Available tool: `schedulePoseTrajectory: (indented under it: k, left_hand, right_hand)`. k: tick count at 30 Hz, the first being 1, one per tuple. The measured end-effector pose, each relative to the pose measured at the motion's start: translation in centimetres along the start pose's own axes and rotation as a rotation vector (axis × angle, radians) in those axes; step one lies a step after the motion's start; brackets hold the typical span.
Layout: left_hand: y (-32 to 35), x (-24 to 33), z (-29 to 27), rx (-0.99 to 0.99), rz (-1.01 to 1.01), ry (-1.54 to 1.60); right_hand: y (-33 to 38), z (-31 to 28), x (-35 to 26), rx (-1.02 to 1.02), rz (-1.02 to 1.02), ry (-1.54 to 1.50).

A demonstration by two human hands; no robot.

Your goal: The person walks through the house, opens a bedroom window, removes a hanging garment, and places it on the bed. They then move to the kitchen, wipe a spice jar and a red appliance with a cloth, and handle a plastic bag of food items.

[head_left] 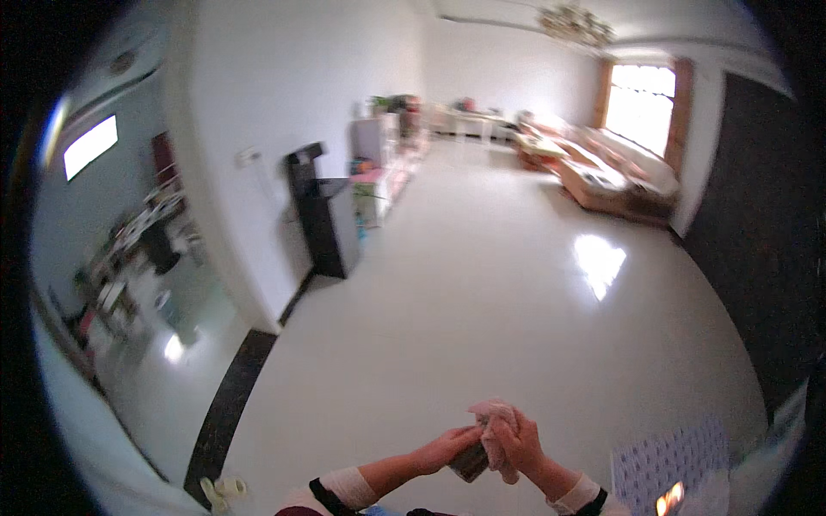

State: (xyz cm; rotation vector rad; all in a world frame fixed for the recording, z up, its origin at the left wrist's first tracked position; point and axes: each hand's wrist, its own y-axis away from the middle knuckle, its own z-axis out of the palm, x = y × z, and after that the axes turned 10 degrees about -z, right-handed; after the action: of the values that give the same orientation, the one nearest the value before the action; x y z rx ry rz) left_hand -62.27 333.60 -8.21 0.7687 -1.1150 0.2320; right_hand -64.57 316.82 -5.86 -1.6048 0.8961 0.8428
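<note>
Both of my hands meet in front of me, low in the head view. My left hand is closed around a small dark, flat-sided object, whose kind I cannot make out. A crumpled pink cloth is bunched in my right hand, with its fingers wrapped round it. The cloth presses against the dark object and covers part of it. White cuffs with dark bands show on both forearms.
Pale glossy floor spreads ahead. A black upright appliance stands by the left wall, past a doorway with a dark threshold. Light slippers lie lower left, a patterned bluish panel lower right. A sofa sits far right.
</note>
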Motion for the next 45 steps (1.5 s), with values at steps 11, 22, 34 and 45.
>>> schedulePoseTrajectory:
  k: [11,22,34,45]
  left_hand:
    - [20.1,-3.9,-18.7,0.926,0.236,-1.04]
    - [32.5,-8.0,-35.5,0.418,0.274,0.533]
    - [39.8,-3.0,-56.2,1.69,0.218,-0.699]
    - [57.0,-9.6,-72.8,1.491,0.184,-0.114]
  right_hand:
    - [-12.0,28.9,3.0,-0.287,0.151,-0.176]
    - [-25.1,47.9,0.5,-0.751,-0.095,-0.475]
    - [-42.5,71.1,4.8,-0.65,-0.236,-0.557]
    - [-46.4,98.1,6.2,-1.066,0.476,-1.081]
